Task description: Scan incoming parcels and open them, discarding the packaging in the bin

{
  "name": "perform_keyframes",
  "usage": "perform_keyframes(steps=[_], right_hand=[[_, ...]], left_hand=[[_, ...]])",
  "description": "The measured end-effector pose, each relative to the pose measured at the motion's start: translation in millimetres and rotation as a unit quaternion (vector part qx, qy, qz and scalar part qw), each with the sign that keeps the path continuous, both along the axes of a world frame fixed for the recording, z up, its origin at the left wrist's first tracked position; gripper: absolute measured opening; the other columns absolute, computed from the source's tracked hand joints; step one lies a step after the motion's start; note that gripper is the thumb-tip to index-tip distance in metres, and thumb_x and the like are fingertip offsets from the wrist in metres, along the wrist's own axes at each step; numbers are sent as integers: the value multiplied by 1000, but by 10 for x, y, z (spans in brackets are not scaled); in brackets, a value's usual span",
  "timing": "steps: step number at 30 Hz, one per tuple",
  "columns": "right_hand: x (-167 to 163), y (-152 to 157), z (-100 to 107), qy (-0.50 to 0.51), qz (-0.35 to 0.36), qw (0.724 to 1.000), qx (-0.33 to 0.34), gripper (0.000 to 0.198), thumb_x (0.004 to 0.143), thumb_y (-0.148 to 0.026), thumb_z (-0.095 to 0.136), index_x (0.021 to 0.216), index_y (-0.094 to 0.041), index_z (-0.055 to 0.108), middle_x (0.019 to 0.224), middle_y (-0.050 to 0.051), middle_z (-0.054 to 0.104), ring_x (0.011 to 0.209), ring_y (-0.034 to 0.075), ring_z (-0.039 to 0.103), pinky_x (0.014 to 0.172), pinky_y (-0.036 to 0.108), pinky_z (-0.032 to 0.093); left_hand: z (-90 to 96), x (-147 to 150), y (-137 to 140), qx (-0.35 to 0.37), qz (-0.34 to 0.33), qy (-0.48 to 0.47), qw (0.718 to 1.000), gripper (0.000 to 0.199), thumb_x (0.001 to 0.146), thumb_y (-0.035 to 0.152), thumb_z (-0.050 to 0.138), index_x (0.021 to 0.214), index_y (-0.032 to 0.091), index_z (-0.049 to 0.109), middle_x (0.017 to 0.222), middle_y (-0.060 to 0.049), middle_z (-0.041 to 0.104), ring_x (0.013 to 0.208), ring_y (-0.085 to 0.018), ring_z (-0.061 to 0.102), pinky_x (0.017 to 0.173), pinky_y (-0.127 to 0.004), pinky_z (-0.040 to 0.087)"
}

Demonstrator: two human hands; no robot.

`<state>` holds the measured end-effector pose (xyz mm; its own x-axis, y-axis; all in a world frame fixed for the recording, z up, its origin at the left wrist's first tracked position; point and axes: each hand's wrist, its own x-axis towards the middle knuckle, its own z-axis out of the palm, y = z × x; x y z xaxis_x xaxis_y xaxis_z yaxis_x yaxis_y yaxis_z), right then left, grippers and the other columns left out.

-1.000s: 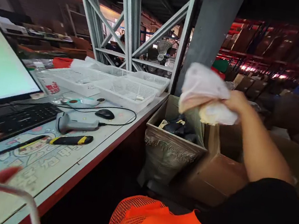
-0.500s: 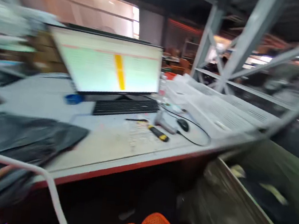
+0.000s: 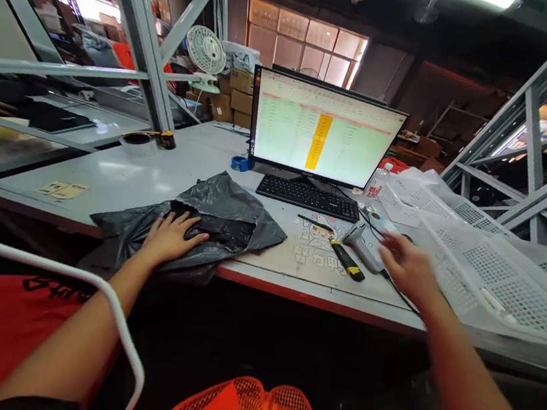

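My left hand [image 3: 173,237] lies with fingers spread on a black plastic bag [image 3: 238,204], at its gaping mouth. The crumpled bag rests on the table and hangs slightly over the front edge. To the right, my right hand [image 3: 409,266] is held over the table, slightly blurred, thumb and fingers apart with nothing visible in them. Just left of it lies a grey handheld barcode scanner [image 3: 367,247] with a cable. The dark mouse [image 3: 406,237] shows partly behind that hand. A black-and-yellow box cutter [image 3: 347,260] and a thin black pen-like stick [image 3: 315,223] lie left of the scanner.
A monitor [image 3: 324,127] and keyboard [image 3: 307,197] stand at the back, beside a blue tape roll [image 3: 240,163]. White perforated baskets [image 3: 501,275] fill the right side. A white tube [image 3: 68,265] crosses the lower left. Metal posts [image 3: 142,33] flank the table.
The view has swung left. My right hand has come into view by the scanner. My left hand stays at the black bag, now fully visible.
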<state>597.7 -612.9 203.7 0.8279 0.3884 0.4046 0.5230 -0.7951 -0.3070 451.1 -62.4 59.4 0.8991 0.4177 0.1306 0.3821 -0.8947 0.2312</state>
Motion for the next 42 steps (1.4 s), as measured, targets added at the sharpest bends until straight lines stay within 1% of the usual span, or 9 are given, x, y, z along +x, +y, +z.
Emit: perform_keyframes(steps=[5,8,12,16,21,29,34,38,42], right_hand=[[843,1264,-337,118,-74,985,-103,51,100,-17,53,151,-10,57,146,19,64,132,28,61,111,36,47],[1227,1612,-480,121,-110,979,-122,53,95,-9,50,147,-6,60,152,25,58,143,33,50,116,44,41],[1432,1611,-634,124,-122,974,-145,53,90,-7,55,141,-12,68,170,19,37,160,36,24,126,55,27],[1483,1621,-619,108,-121,976,-146,53,93,-12,53,145,-11,65,172,19,34,161,37,22,127,58,26],[1401,1789,-425,35,-69,990,-122,58,104,-27,43,161,-17,49,175,10,31,159,30,24,129,43,27],[1563,1603,-546,128,-141,975,-118,59,95,-16,49,154,-8,53,159,24,49,153,37,35,122,53,35],[1612,1564,-684,164,-140,969,-119,62,96,-13,51,158,-16,51,173,18,32,162,35,19,128,59,23],[1571,1635,-468,183,-111,971,-106,54,96,-26,62,149,-16,63,173,21,30,163,41,14,128,66,15],[1114,1791,-222,162,-12,985,-55,64,103,-42,57,163,-20,48,176,17,27,163,36,19,130,56,21]], left_hand=[[38,16,-56,-14,15,-26,999,61,100,52,53,153,24,61,170,-9,43,160,-40,33,131,-59,21],[42,-1,-47,-13,17,-37,999,56,100,45,54,151,24,64,168,-9,45,159,-38,35,131,-57,23],[16,-1,-49,-10,26,-51,998,51,100,39,53,146,26,67,166,-6,49,158,-35,38,131,-54,24],[4,-3,-31,-21,32,-91,995,46,98,31,51,138,25,73,159,-6,57,154,-33,44,130,-50,29],[48,-43,8,-86,146,-142,975,49,101,30,41,138,17,70,116,-18,79,109,-37,73,91,-42,54],[75,-164,-17,-101,191,-240,946,38,99,31,45,119,9,69,97,-16,76,93,-31,72,75,-32,46],[83,-125,-62,-95,207,-223,948,37,98,38,46,107,14,73,88,-17,74,89,-34,70,74,-36,43],[134,-121,-58,-109,208,-228,945,38,96,39,44,101,15,73,87,-18,73,89,-34,69,74,-36,43],[230,-155,-248,-178,179,-305,918,33,88,41,47,93,17,70,85,-12,72,86,-29,67,76,-34,47]])
